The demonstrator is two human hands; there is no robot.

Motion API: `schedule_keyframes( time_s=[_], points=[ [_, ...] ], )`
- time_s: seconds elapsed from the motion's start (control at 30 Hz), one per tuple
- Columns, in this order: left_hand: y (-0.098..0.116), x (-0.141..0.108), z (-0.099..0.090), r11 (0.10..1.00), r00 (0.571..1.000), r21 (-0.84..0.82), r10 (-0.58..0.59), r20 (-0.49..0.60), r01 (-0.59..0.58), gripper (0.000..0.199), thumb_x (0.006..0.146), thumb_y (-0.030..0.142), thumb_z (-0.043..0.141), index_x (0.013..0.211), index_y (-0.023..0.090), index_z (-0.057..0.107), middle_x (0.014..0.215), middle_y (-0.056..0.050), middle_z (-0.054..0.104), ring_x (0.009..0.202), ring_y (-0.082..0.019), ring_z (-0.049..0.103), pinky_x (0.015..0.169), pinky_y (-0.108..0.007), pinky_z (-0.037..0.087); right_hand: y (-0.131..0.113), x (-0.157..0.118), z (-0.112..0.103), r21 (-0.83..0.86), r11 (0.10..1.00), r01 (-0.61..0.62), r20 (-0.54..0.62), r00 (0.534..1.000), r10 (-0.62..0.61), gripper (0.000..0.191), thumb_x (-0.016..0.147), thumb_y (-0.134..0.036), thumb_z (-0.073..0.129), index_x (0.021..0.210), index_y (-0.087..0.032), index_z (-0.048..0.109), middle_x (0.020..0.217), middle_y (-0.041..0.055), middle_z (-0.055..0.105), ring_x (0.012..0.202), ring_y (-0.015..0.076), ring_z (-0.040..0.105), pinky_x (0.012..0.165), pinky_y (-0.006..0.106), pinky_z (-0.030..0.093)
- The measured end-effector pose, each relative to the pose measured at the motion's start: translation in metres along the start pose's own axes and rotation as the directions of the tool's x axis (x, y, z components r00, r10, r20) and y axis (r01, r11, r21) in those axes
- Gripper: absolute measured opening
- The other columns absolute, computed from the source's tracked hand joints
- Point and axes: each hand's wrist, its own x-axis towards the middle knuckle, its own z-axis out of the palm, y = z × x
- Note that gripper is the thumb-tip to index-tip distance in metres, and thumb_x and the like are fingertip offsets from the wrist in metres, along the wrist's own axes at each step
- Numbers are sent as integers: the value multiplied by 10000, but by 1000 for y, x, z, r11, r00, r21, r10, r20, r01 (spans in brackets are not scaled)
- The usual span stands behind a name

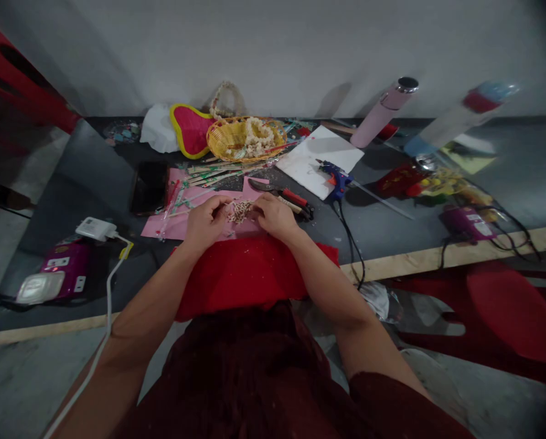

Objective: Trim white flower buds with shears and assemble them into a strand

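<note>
Between my two hands is a small beige beaded piece (241, 211), above a pink sheet (200, 198). My left hand (208, 221) has its fingers closed on the piece's left side. On its right side my right hand (275, 214) pinches the edge with bent fingers. Pliers with red handles (294, 198) lie just behind my right hand. A red cloth (245, 271) covers the table edge and my lap below the hands. Thin sticks with green marks (218, 172) lie behind the pink sheet.
Behind stands a yellow basket (218, 143) holding beaded strands. A blue glue gun (337, 177) rests by a white sheet (319, 152). A phone (149, 188) and a purple power socket (67, 274) are at left. A pink bottle (382, 113) and a blurred clear bottle (460, 122) stand at right.
</note>
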Motion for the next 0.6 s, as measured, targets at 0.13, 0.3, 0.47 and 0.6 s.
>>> schedule_keyframes(
  time_s=[0.13, 0.3, 0.47, 0.6],
  points=[
    [3, 1, 1, 997, 999, -76, -34, 3, 34, 161, 848, 270, 539, 936, 189, 647, 782, -9, 705, 700, -121, 628, 680, -236, 478, -1, 0, -1, 10, 1000, -3, 3, 1000, 3, 156, 874, -189, 500, 933, -186, 644, 1066, 94, 620, 986, 217, 576, 855, 324, 451],
    [6, 3, 3, 956, 994, -272, -98, 48, 108, 118, 820, 276, 560, 867, 178, 607, 766, -15, 682, 675, -118, 609, 642, -238, 477, 0, 1, -2, 124, 992, 15, -85, 996, -4, 169, 900, -177, 423, 939, -166, 587, 1032, 114, 619, 972, 223, 561, 853, 339, 435],
    [8, 4, 1, 885, 990, -445, -101, 98, 135, 133, 801, 290, 592, 863, 174, 608, 778, -11, 652, 680, -107, 589, 644, -232, 481, -11, -2, -6, 371, 914, 164, -180, 978, -103, 106, 888, -203, 438, 898, -197, 543, 882, 51, 606, 817, 172, 547, 762, 300, 430],
    [8, 3, 2, 844, 986, -517, -78, 146, 143, 150, 777, 301, 641, 858, 176, 623, 791, -12, 645, 705, -113, 591, 682, -246, 492, -24, -6, -11, 476, 852, 218, -229, 966, -119, 112, 901, -286, 481, 928, -198, 545, 895, 48, 604, 794, 151, 540, 748, 291, 435]
  ],
)
